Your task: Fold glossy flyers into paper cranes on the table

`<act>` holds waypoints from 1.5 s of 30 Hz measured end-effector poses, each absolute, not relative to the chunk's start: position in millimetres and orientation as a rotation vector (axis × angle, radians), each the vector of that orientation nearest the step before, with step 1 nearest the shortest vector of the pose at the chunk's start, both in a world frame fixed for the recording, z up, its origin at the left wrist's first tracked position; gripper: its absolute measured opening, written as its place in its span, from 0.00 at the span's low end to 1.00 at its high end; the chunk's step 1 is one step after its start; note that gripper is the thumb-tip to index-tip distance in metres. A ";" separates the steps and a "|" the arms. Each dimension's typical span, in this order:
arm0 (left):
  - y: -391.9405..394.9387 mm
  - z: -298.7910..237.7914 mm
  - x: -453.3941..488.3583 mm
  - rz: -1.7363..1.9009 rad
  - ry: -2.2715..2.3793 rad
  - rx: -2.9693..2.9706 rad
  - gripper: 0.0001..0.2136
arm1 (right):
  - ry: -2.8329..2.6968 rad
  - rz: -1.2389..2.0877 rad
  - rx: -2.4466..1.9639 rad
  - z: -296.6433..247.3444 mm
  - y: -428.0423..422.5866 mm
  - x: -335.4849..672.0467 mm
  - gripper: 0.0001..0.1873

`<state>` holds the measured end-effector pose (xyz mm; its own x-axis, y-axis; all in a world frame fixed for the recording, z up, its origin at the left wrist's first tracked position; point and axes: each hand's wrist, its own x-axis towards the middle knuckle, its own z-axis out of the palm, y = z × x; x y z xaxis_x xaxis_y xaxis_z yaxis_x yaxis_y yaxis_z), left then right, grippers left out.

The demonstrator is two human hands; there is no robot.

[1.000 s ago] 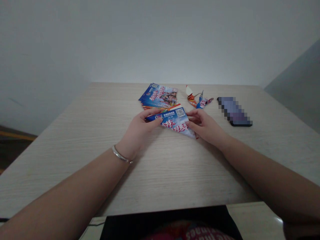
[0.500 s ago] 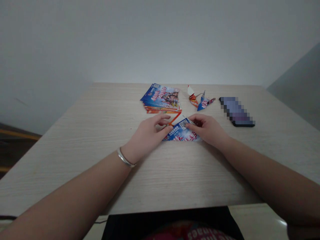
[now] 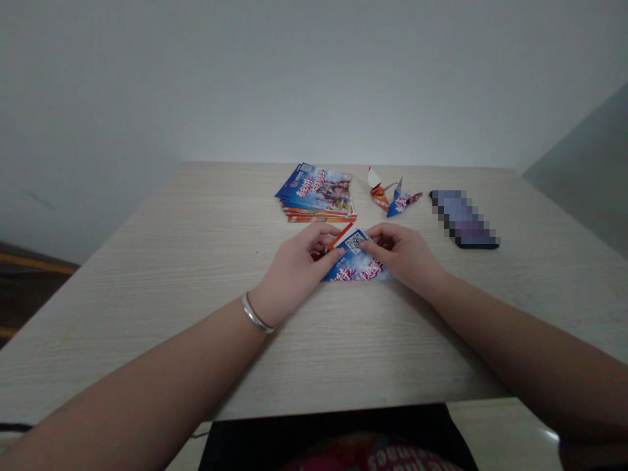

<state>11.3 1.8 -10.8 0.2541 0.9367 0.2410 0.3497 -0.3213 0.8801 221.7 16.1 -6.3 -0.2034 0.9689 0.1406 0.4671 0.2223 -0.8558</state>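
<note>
Between my hands, low over the table, is a folded sheet of printed paper (image 3: 357,263), blue with pinkish-red lettering and a QR code near its top corner. A white and orange flap stands up behind it. My left hand (image 3: 307,260) pinches its left side, thumb on the front and fingers curled behind the flap. On the right side, my right hand (image 3: 405,250) grips the paper with the thumb beside the QR code; its other fingers are partly hidden behind. Just beyond lies a fanned stack of similar printed sheets (image 3: 318,190).
Right of the stack stand an orange and white folded paper crane (image 3: 379,195) and a blue one (image 3: 398,204). A phone (image 3: 465,220) with a blurred screen lies farther right. The light wooden table (image 3: 196,275) meets a wall (image 3: 314,78) behind.
My left hand has shifted slightly right and closed more on the paper. The flap has come down and narrowed, showing less white. My right hand has barely moved.
</note>
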 end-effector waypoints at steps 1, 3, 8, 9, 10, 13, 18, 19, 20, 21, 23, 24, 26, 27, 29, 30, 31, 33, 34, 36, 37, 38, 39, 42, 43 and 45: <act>1.7 -11.1 11.4 1.042 1.171 1.820 0.13 | -1.787 0.892 -1.338 -6.2 15.8 221.4 0.12; 1.4 -11.2 11.6 1.036 1.164 1.832 0.12 | -1.792 0.888 -1.341 -6.0 15.4 220.6 0.11; 1.4 -10.1 11.8 1.028 1.184 1.855 0.10 | -1.787 0.903 -1.310 -5.9 15.0 218.5 0.10; 1.4 -9.9 11.8 1.026 1.182 1.859 0.10 | -1.777 0.906 -1.304 -5.8 14.8 218.0 0.10; 1.4 -9.8 11.8 1.023 1.179 1.863 0.10 | -1.765 0.905 -1.297 -5.7 14.5 217.6 0.10; 1.4 -10.1 11.7 1.013 1.165 1.877 0.10 | -1.732 0.892 -1.278 -5.1 13.4 216.9 0.10; 1.7 -12.0 11.2 1.026 1.142 1.882 0.11 | -1.728 0.867 -1.261 -4.8 12.9 217.5 0.09; 1.7 -12.3 11.2 1.029 1.140 1.885 0.11 | -1.728 0.856 -1.258 -5.0 13.1 217.6 0.09; 1.7 -12.5 11.2 1.032 1.140 1.889 0.10 | -1.723 0.847 -1.256 -5.3 13.3 217.5 0.09; 1.6 -12.5 11.4 1.038 1.139 1.894 0.10 | -1.712 0.845 -1.251 -5.6 13.5 217.3 0.09; 1.1 -12.2 11.8 1.059 1.135 1.903 0.10 | -1.683 0.863 -1.236 -6.2 13.9 216.5 0.10; 0.7 -11.9 12.1 1.066 1.134 1.908 0.10 | -1.673 0.876 -1.228 -6.4 14.0 216.0 0.10; -0.1 -10.9 12.7 1.072 1.140 1.913 0.10 | -1.669 0.897 -1.218 -6.5 13.9 215.3 0.10; -0.5 -10.3 12.9 1.072 1.145 1.915 0.09 | -1.670 0.901 -1.216 -6.5 13.8 215.0 0.10; -1.1 -9.4 13.1 1.072 1.158 1.915 0.09 | -1.671 0.894 -1.212 -6.3 13.4 214.6 0.10; -1.2 -9.2 13.1 1.075 1.160 1.912 0.09 | -1.672 0.888 -1.212 -6.2 13.2 214.4 0.10; -1.2 -9.0 13.0 1.081 1.159 1.907 0.08 | -1.671 0.883 -1.213 -6.1 13.1 214.3 0.10; -1.3 -9.1 12.7 1.083 1.158 1.903 0.08 | -1.671 0.880 -1.216 -5.9 12.8 214.1 0.09; -1.5 -9.3 12.5 1.080 1.164 1.905 0.08 | -1.669 0.882 -1.215 -5.8 12.7 214.0 0.09; -1.9 -9.4 12.2 1.070 1.186 1.911 0.07 | -1.664 0.887 -1.211 -5.6 12.7 213.9 0.09; -2.1 -9.4 12.1 1.067 1.194 1.912 0.06 | -1.665 0.888 -1.212 -5.6 12.8 213.8 0.09; -2.3 -9.4 12.1 1.066 1.195 1.909 0.06 | -1.667 0.886 -1.214 -5.6 12.9 213.8 0.09; -2.5 -9.4 12.2 1.068 1.191 1.903 0.06 | -1.672 0.883 -1.217 -5.6 13.0 213.7 0.09; -1.6 -10.2 12.7 1.067 1.177 1.867 0.07 | -1.680 0.874 -1.219 -6.1 13.5 213.1 0.08; -0.8 -10.9 12.8 1.063 1.177 1.839 0.07 | -1.680 0.879 -1.219 -6.6 13.7 212.9 0.08; 1.9 -12.8 12.7 1.057 1.170 1.748 0.06 | -1.673 0.916 -1.224 -8.4 14.2 212.8 0.08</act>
<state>12.7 1.9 -12.8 0.2349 0.9477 0.2162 0.3111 -0.2841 0.9069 212.8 14.2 -8.4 -0.1619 0.9644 0.2090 0.3435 0.2537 -0.9043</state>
